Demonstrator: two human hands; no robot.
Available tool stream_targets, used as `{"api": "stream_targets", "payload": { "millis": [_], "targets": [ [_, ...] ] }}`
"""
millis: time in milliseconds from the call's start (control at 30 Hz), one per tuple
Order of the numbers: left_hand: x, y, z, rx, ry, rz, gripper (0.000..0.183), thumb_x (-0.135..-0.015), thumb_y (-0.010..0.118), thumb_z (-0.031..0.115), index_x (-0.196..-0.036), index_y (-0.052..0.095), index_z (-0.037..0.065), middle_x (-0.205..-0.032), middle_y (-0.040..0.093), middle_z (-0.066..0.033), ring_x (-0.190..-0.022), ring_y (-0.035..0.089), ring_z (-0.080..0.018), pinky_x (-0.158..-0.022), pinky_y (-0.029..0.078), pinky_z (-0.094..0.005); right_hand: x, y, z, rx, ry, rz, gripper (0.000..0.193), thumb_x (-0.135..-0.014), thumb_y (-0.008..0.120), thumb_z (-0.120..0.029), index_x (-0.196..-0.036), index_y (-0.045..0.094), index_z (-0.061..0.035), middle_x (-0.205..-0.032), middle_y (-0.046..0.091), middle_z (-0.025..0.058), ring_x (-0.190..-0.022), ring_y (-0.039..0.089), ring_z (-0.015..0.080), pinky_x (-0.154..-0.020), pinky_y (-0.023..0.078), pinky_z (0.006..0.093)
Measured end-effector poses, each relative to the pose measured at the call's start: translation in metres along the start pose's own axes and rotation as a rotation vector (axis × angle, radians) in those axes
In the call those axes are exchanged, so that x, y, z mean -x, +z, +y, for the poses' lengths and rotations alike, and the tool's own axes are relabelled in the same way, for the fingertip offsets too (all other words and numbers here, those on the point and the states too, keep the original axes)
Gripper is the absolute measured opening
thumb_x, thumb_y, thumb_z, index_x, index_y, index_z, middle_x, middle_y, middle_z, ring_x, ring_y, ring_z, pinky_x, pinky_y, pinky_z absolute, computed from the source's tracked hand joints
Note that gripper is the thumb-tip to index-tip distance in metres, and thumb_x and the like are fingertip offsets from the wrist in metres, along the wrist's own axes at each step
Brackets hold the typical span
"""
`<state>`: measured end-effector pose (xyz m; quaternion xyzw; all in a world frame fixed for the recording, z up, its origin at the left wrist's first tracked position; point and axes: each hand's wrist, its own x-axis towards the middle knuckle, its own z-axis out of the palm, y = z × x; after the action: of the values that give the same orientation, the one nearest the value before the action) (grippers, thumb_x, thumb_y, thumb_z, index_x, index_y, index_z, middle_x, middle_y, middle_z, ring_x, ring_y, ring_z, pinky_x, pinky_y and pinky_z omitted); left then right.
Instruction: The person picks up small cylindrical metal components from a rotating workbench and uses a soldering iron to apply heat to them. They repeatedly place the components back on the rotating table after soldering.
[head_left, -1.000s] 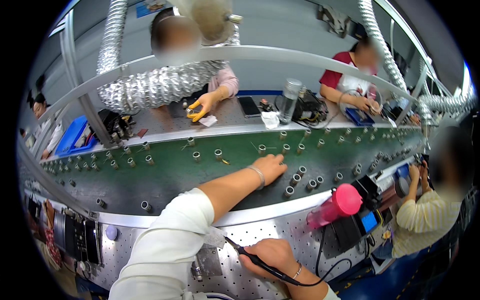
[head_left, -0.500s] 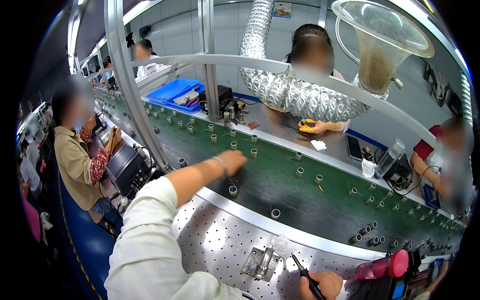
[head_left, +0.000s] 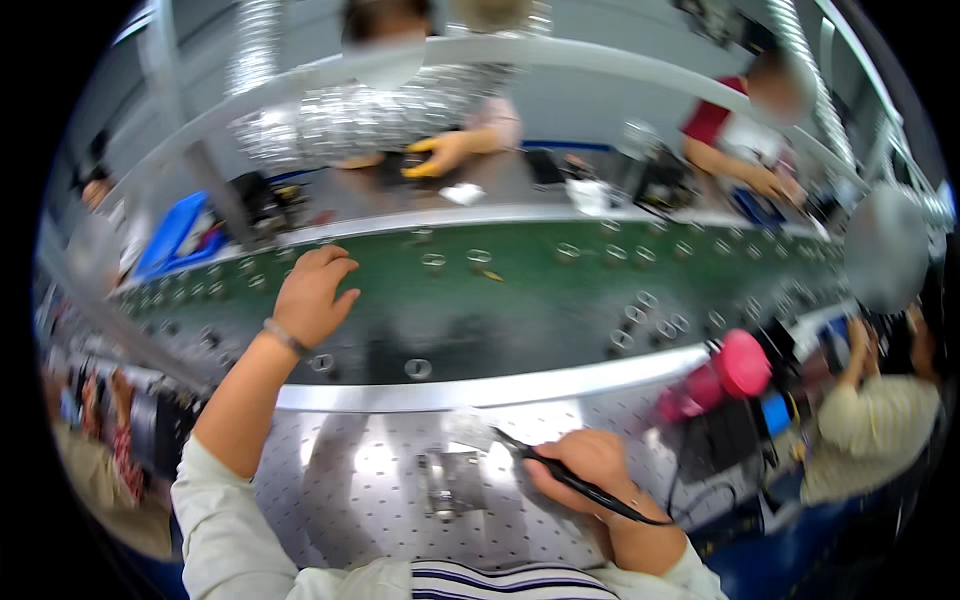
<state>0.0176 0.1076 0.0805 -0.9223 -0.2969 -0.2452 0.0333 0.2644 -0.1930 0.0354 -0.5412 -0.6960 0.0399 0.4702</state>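
Note:
My left hand [head_left: 316, 296] is stretched out over the green conveyor belt [head_left: 520, 315], its fingers extended and the thumb apart. Nothing shows in it, though the picture is blurred. My right hand [head_left: 590, 462] grips a black soldering iron [head_left: 565, 475] like a pen over the perforated metal worktop [head_left: 350, 500]. The iron's tip points up and left, beside a crumpled whitish pad [head_left: 468, 428]. Left of my right hand lies a small metal plate fixture [head_left: 462, 470] with a short shiny cylinder [head_left: 442, 500] on it. Small metal cylinders, one a short tube [head_left: 418, 369], stand on the belt.
A pink bottle [head_left: 735, 368] and dark equipment [head_left: 715, 435] stand at the right. Across the belt, a co-worker's yellow-covered fingers [head_left: 425, 160] work below a silver foil duct [head_left: 380, 115]. A blue tray [head_left: 175, 240] sits far left, and a metal rail crosses above.
The view has swung right and blurred. My left hand has come away from the tubes, its fingers now spread. My right hand still holds the soldering iron.

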Motion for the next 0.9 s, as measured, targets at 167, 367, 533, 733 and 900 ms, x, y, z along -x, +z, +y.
{"api": "stream_targets", "payload": {
  "millis": [167, 367, 533, 733, 900],
  "targets": [
    [-0.074, 0.054, 0.125, 0.380, 0.368, -0.306, 0.036, -0.075, 0.072, 0.012, -0.109, 0.063, 0.007, -0.115, 0.058, -0.0136, -0.104, 0.058, -0.0327, -0.090, 0.047, -0.0395, 0.004, -0.013, 0.000, 0.065, -0.030, 0.031, 0.018, -0.069, 0.076, -0.011, -0.078, 0.062, -0.0062, -0.065, 0.062, 0.0055, -0.054, 0.061, 0.0228, -0.050, 0.049, 0.0312],
    [-0.111, 0.133, 0.234, 0.476, 0.576, -0.502, 0.044, -0.078, 0.069, 0.011, -0.120, 0.056, 0.012, -0.115, 0.053, -0.0151, -0.101, 0.058, -0.0342, -0.086, 0.049, -0.0410, 0.003, -0.009, -0.002, 0.051, -0.044, 0.066, 0.017, -0.069, 0.076, -0.012, -0.077, 0.061, -0.0074, -0.066, 0.062, 0.0053, -0.056, 0.061, 0.0221, -0.051, 0.049, 0.0303],
    [-0.107, 0.164, 0.247, 0.364, 0.580, -0.522, 0.025, -0.079, 0.067, 0.010, -0.103, 0.061, 0.008, -0.105, 0.056, -0.0153, -0.093, 0.058, -0.0359, -0.081, 0.048, -0.0442, 0.004, -0.007, -0.004, 0.036, -0.073, 0.058, 0.018, -0.066, 0.077, -0.009, -0.078, 0.064, -0.0044, -0.061, 0.061, 0.0074, -0.049, 0.059, 0.0223, -0.046, 0.047, 0.0304],
    [-0.080, 0.134, 0.177, 0.402, 0.454, -0.641, 0.022, -0.076, 0.069, 0.011, -0.096, 0.060, 0.008, -0.099, 0.057, -0.0135, -0.092, 0.058, -0.0353, -0.078, 0.047, -0.0445, 0.005, -0.014, -0.012, 0.038, -0.083, 0.064, 0.017, -0.069, 0.075, -0.009, -0.076, 0.060, -0.0066, -0.060, 0.056, 0.0038, -0.049, 0.055, 0.0195, -0.045, 0.044, 0.0288],
    [-0.075, 0.101, 0.153, 0.361, 0.354, -0.579, 0.059, -0.070, 0.079, 0.031, -0.119, 0.057, 0.005, -0.114, 0.052, -0.0186, -0.106, 0.053, -0.0369, -0.089, 0.046, -0.0413, 0.001, -0.015, -0.014, 0.018, -0.119, 0.039, 0.016, -0.068, 0.076, -0.009, -0.077, 0.063, -0.0047, -0.058, 0.057, 0.0053, -0.047, 0.056, 0.0198, -0.044, 0.045, 0.0285]
  ]
}}
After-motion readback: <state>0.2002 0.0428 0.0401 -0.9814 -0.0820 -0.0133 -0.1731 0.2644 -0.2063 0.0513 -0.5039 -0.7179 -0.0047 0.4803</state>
